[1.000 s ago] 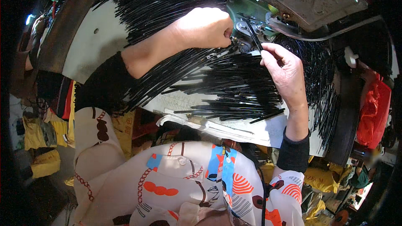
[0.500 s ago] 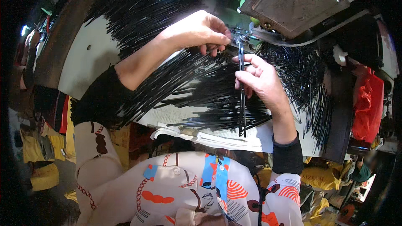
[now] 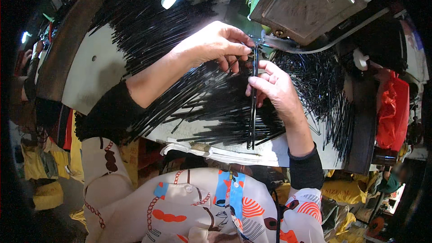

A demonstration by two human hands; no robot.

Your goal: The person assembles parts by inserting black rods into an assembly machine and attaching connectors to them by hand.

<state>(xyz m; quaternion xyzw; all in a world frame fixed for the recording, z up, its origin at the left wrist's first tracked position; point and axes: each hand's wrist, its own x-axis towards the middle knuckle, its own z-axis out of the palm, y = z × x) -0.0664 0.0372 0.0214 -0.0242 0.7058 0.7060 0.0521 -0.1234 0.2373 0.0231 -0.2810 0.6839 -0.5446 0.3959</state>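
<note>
That skinny black strip (image 3: pixel 252 119) over the bench (image 3: pixel 78 83) looks light, springy and slick, so I'd pinch above mid-length where the right hand (image 3: pixel 275 87) grips it; can't tell if the left hand (image 3: pixel 216 45) is holding too.

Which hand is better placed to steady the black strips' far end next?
Probably the left hand: it's by the far end of the long black strips, near the machine. The right hand pinches them farther from the machine, so it might need to slide forward.
</note>
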